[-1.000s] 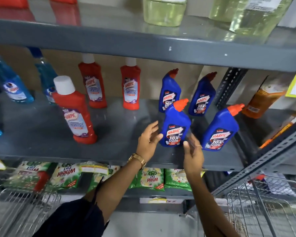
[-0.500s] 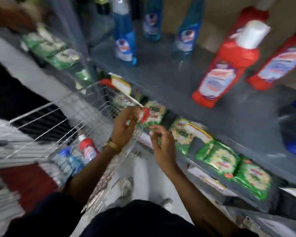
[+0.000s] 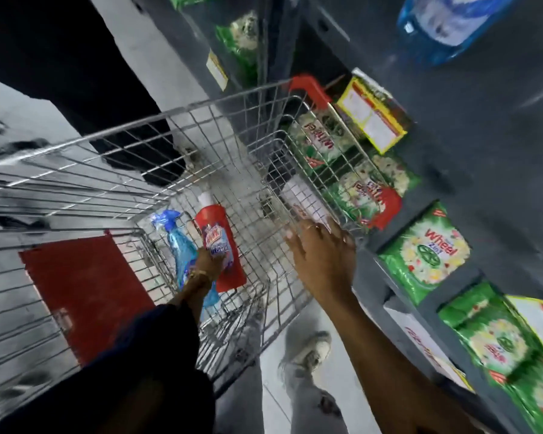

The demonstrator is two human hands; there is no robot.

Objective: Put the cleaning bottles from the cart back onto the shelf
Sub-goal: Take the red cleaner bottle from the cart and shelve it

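Both hands have moved from shelf to cart (image 3: 201, 126): left hand (image 3: 208, 261) closes on red bottle (image 3: 221, 245); right hand (image 3: 322, 255) open, empty.

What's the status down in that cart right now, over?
Left hand down in cart, on red bottle; blue spray bottle beside it. Right hand open, empty, at cart rim. Nothing blocking.

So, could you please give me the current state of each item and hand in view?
red bottle: lying in the cart, white cap on
blue spray bottle: lying beside it
cart: holds just these two bottles
left hand: on the red bottle, grip unclear
right hand: open, fingers spread, empty
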